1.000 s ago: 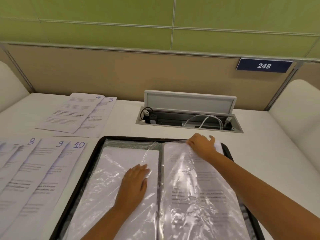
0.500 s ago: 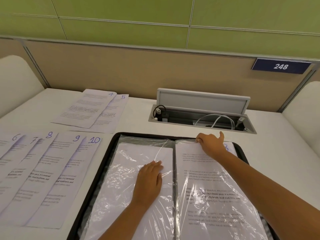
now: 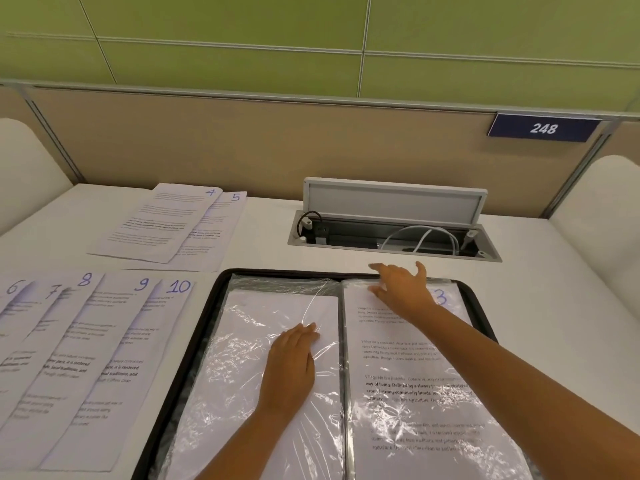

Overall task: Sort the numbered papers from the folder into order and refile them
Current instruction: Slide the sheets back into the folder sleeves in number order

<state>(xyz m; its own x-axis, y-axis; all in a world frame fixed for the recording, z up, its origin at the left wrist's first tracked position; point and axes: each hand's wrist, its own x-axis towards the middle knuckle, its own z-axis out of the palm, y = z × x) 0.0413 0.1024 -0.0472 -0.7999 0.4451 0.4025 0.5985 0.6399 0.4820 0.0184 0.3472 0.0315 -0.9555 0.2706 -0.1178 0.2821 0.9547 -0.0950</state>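
Progress: the refiling looks under way — the page marked 3 (image 3: pixel 441 297) already sits in the right-hand sleeve of the open folder (image 3: pixel 221 289), while sheets 4 (image 3: pixel 156 220) and 5 (image 3: pixel 221 230) and the row 6 (image 3: pixel 14 289), 7 (image 3: pixel 52 292), 8 (image 3: pixel 85 280), 9 (image 3: pixel 142 284) and 10 (image 3: pixel 178 287) lie out on the bench (image 3: pixel 270 258), apparently waiting their turn.
Done so far: sorting seems finished, judging by the numbers running in order; whether 1 and 2 are filed under the left leaf I cannot tell.
Left to do: seven loose sheets by my count, to be slipped into sleeves.
Folder: black-edged, lying open and flat on the bench in front of the person, with crinkled clear plastic sleeves (image 3: pixel 263 327) catching glare.
Papers: white printed pages with blue handwritten numbers in the top corner; the loose ones overlap like a fan, left of the folder.
Left hand (image 3: pixel 291 368): flat on the left-hand sleeve, fingers straight and together, pressing it down — gripping nothing.
Right hand (image 3: pixel 401 289): reaching to the top edge of the right-hand sleeve, fingers spread and extended, touching the plastic at its mouth; no pinch is visible.
Behind: an open cable hatch (image 3: pixel 394 220) set in the bench, and a plate reading 248 (image 3: pixel 543 128).
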